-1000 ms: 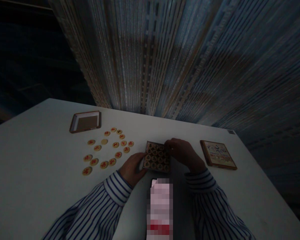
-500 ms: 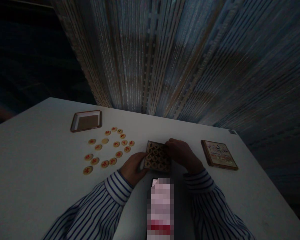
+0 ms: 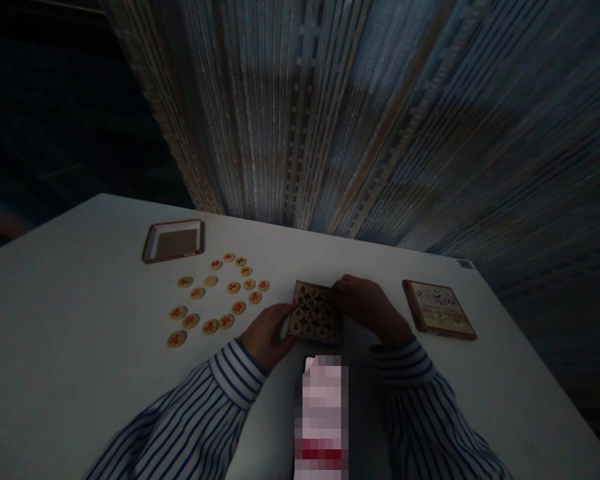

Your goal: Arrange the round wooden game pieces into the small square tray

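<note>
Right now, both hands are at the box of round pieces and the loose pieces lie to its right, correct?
Not quite: the head view shows the loose pieces lying to the left of the box. The left hand and right hand are indeed at it.

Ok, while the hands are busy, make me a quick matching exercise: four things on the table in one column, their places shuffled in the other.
Things
1. Loose round pieces
2. Piece-filled box
3. Open shallow tray
4. Case with illustrated cover

Places
A. To the right of the right hand
B. Near the table's far edge, on the left side
C. Between the hands, the left hand at its left edge
D. Spread out left of the box, mostly with red markings

Pairs: 1-D, 2-C, 3-B, 4-A
</note>
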The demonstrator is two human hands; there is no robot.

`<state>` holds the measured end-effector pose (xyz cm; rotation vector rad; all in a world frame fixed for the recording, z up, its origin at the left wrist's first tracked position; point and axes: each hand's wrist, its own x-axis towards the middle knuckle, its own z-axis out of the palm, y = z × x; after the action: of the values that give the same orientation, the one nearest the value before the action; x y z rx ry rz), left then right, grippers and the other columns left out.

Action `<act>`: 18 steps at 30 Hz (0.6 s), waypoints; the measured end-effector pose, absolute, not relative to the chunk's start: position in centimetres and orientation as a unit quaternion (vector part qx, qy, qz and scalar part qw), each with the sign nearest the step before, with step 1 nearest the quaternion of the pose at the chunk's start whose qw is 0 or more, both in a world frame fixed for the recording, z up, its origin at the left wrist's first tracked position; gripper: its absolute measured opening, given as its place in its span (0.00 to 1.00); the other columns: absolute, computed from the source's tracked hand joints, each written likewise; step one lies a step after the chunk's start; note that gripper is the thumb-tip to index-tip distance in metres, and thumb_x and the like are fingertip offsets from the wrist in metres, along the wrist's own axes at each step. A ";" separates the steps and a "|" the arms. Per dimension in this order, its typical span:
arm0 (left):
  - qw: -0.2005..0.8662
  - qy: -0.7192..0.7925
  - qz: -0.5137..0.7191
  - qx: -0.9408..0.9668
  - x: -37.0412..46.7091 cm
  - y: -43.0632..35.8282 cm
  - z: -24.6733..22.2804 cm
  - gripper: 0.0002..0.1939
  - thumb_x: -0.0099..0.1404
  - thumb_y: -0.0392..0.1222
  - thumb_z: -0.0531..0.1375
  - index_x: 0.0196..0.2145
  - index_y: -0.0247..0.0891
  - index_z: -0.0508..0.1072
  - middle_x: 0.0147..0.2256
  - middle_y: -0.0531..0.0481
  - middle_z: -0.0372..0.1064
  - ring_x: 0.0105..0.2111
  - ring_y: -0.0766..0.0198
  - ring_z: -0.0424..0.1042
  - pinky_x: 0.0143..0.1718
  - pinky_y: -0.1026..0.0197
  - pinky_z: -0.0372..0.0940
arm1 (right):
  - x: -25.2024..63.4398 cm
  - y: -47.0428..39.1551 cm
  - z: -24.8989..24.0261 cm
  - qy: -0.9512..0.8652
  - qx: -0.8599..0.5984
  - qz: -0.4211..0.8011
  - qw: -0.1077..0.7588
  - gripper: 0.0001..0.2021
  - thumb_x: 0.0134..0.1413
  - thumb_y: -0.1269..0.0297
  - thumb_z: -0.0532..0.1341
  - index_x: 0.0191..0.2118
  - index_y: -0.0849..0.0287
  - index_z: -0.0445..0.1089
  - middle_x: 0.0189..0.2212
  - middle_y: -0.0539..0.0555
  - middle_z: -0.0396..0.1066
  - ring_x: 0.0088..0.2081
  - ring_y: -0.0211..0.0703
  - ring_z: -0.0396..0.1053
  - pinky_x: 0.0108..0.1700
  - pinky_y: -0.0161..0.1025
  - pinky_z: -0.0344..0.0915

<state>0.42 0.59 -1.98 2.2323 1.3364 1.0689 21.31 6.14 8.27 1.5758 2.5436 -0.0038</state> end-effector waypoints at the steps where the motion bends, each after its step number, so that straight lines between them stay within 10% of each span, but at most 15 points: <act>1: 0.161 0.469 0.376 0.783 0.4 0.6 -2.0 0.25 0.50 0.36 0.59 0.48 0.38 0.63 0.44 0.42 0.68 0.44 0.55 0.67 0.45 0.49 0.64 | 21.5 6.1 8.4 0.845 0.530 -0.004 0.068 0.12 0.58 0.63 0.49 0.37 0.58 0.69 0.35 0.55 0.70 0.36 0.41 0.68 0.34 0.35 0.58; 18: 0.161 0.462 0.378 0.786 0.4 0.7 -2.2 0.24 0.51 0.36 0.59 0.47 0.37 0.63 0.43 0.42 0.68 0.44 0.54 0.67 0.44 0.48 0.64 | 22.1 6.2 8.3 0.825 0.557 -0.010 0.088 0.12 0.57 0.67 0.49 0.37 0.59 0.69 0.35 0.56 0.72 0.38 0.44 0.69 0.33 0.35 0.58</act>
<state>0.43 0.65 -2.18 2.2446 1.3200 1.0791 22.13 6.25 8.28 1.6589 2.4569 -0.0285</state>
